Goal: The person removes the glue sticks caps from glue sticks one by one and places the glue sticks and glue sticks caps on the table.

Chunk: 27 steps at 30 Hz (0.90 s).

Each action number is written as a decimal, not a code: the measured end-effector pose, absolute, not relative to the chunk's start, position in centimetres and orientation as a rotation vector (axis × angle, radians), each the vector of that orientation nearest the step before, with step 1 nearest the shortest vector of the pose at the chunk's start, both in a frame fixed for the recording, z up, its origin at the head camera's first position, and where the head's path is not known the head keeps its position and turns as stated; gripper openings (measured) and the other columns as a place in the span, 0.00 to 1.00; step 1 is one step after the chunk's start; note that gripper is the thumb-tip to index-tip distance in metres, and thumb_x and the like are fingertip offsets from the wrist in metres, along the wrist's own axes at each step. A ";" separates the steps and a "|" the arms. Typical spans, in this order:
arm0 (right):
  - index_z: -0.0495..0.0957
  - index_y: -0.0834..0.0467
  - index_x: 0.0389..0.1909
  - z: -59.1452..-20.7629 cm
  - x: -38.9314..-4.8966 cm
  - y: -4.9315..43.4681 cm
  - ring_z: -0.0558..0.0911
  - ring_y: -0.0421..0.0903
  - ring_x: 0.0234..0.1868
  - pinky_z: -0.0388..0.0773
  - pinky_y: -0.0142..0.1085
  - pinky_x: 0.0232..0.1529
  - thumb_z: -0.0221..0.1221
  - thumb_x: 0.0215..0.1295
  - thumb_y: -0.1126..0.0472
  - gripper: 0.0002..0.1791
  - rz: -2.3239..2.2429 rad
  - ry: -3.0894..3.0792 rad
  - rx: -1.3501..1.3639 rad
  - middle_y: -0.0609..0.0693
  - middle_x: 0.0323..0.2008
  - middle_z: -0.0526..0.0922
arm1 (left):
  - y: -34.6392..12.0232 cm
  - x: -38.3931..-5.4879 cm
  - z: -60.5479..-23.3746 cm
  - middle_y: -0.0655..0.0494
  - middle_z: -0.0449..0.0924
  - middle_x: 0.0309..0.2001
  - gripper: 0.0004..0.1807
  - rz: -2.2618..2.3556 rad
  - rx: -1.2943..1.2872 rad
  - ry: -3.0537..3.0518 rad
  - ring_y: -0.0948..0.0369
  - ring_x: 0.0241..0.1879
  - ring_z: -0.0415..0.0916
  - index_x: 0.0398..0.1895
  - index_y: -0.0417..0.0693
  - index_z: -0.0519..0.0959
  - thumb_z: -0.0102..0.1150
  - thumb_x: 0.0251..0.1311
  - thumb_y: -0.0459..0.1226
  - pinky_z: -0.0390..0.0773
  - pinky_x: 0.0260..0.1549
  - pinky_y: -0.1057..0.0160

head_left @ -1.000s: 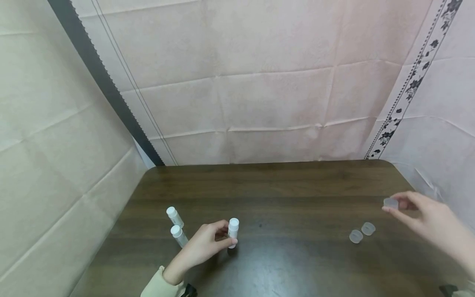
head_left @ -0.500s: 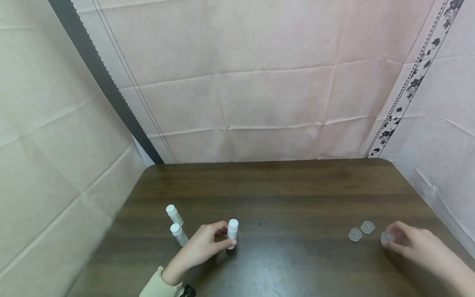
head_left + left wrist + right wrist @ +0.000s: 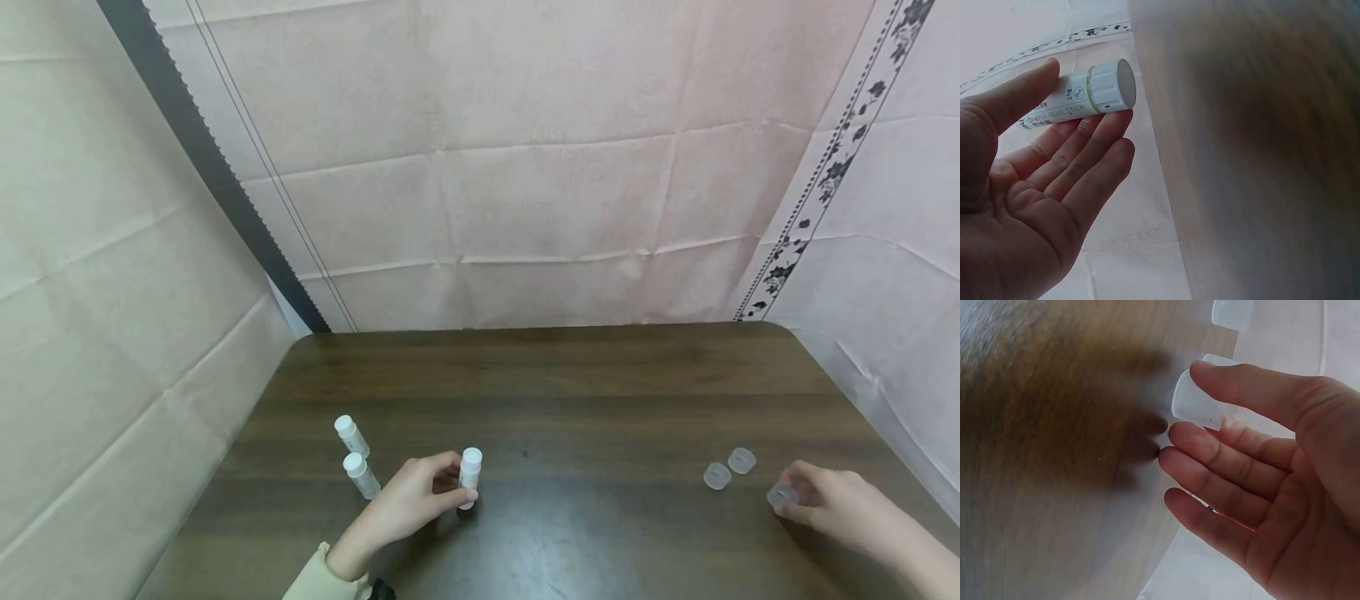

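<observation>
In the head view my left hand point(image 3: 420, 492) pinches an upright white glue stick point(image 3: 470, 468) between thumb and fingers. Its printed label and white end face the left wrist camera, where the glue stick point(image 3: 1082, 94) lies across the fingers. Two more glue sticks point(image 3: 352, 436) stand close together left of that hand. At the right, my right hand point(image 3: 840, 504) pinches a small translucent plastic cup point(image 3: 780, 495) at the tabletop. In the right wrist view the thumb presses on the ribbed side of this cup point(image 3: 1194, 400). Two similar cups point(image 3: 717, 476) are just left of it.
The dark wooden table point(image 3: 585, 392) has rounded far corners. Pale cloth point(image 3: 555, 208) hangs behind it, and more cloth point(image 3: 112, 333) closes in the left and right sides. A wide stretch of tabletop lies between the hands.
My right hand has come down and slightly nearer with the cup, from above the table to beside the other two cups. My left hand keeps its grip on the glue stick almost unmoved.
</observation>
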State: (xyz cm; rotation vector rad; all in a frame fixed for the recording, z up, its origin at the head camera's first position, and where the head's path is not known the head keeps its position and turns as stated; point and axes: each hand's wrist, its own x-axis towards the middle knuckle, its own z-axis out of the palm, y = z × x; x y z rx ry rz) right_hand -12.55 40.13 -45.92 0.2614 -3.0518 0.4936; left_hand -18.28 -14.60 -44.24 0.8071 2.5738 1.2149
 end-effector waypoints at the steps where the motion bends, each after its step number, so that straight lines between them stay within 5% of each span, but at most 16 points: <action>1: 0.78 0.54 0.35 -45.9 -12.6 40.0 0.80 0.35 0.29 0.77 0.40 0.31 0.75 0.51 0.57 0.16 0.489 -3.056 0.263 0.43 0.29 0.85 | -14.6 -18.2 -44.2 0.67 0.84 0.40 0.06 1.213 0.805 2.577 0.64 0.44 0.83 0.41 0.55 0.81 0.67 0.65 0.42 0.81 0.46 0.60; 14: 0.80 0.61 0.41 -46.3 -13.0 40.4 0.81 0.48 0.32 0.79 0.48 0.32 0.75 0.51 0.57 0.20 0.506 -3.096 0.293 0.47 0.32 0.84 | -16.3 -18.1 -40.2 0.66 0.84 0.40 0.09 1.314 0.814 2.725 0.63 0.47 0.83 0.42 0.55 0.80 0.68 0.64 0.45 0.81 0.51 0.56; 19: 0.80 0.60 0.40 -46.3 -12.8 40.2 0.81 0.44 0.32 0.79 0.46 0.32 0.75 0.51 0.58 0.19 0.464 -3.088 0.306 0.46 0.32 0.84 | -19.0 -17.6 -36.6 0.67 0.85 0.40 0.10 1.324 0.715 2.918 0.65 0.45 0.83 0.42 0.59 0.80 0.70 0.61 0.46 0.82 0.46 0.55; 27: 0.81 0.59 0.40 -46.0 -12.8 39.7 0.79 0.40 0.31 0.77 0.42 0.31 0.76 0.50 0.58 0.19 0.387 -3.079 0.319 0.44 0.31 0.82 | -24.3 -16.2 -34.0 0.65 0.86 0.41 0.11 1.228 0.471 3.216 0.68 0.44 0.82 0.45 0.59 0.81 0.70 0.62 0.45 0.76 0.44 0.74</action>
